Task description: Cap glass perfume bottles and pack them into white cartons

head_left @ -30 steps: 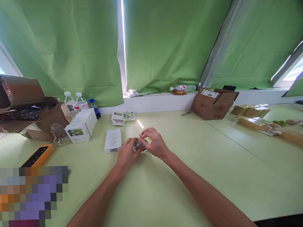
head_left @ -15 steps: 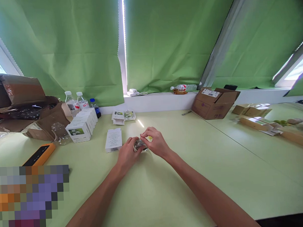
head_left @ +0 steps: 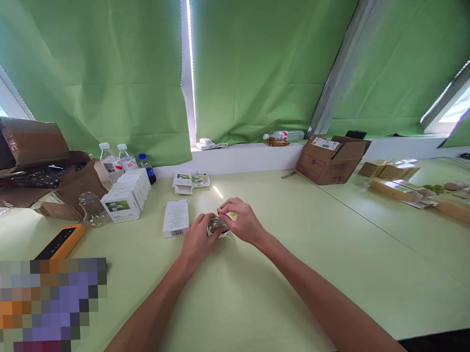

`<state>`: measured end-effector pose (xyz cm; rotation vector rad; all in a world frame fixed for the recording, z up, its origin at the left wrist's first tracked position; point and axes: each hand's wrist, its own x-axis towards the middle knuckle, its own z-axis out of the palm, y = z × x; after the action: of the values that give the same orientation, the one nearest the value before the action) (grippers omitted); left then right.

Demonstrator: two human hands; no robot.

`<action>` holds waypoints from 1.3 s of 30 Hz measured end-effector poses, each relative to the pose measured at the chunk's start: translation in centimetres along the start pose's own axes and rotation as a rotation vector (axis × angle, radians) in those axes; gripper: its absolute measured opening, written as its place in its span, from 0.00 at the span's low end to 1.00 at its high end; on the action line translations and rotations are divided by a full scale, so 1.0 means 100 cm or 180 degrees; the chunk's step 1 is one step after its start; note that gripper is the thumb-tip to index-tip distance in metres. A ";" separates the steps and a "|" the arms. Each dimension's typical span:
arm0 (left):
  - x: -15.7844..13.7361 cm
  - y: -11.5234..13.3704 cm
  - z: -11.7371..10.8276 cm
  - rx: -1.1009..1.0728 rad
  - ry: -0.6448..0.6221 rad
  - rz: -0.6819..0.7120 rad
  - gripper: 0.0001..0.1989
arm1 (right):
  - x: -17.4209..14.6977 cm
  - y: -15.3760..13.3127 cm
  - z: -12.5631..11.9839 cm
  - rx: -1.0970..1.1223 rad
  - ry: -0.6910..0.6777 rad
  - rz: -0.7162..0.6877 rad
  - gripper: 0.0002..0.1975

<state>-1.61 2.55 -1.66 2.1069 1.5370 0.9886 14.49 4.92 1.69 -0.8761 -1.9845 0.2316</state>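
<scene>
A small clear glass bottle (head_left: 215, 225) stands on the table in front of me, partly covered by my fingers. Wrapped around its left side is my left hand (head_left: 199, 236). My right hand (head_left: 242, 220) is pinched at the bottle's top, and what lies between its fingertips is too small to make out. A bit of yellow shows behind the right fingers. Just left of the bottle lies a white carton (head_left: 176, 218) with printed text and a barcode. Farther back, an opened white box (head_left: 183, 182) sits beside a similar glass bottle (head_left: 198, 178) in a white tray.
White boxes (head_left: 122, 204) stand in a row at left, near a clear plastic jar (head_left: 93, 209) and several drink bottles (head_left: 127, 158). An orange-and-black device (head_left: 62, 242) lies nearer. Brown cartons stand at far left (head_left: 71, 189) and back right (head_left: 329, 160).
Almost nothing differs. Both hands keep the same hold at the bottle, and the view has shifted very slightly.
</scene>
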 end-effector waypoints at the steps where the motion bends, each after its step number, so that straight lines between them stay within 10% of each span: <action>1: 0.000 0.000 0.000 0.0014 -0.0008 0.0013 0.15 | 0.000 0.000 0.000 -0.0010 0.0009 0.0022 0.08; 39: 0.001 -0.003 0.002 0.0087 0.0057 0.0065 0.15 | 0.000 0.001 0.005 -0.0067 0.0059 0.0221 0.06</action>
<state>-1.63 2.76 -1.95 2.1422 1.5489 1.0017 14.11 5.10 1.38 -0.9582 -1.9443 0.2419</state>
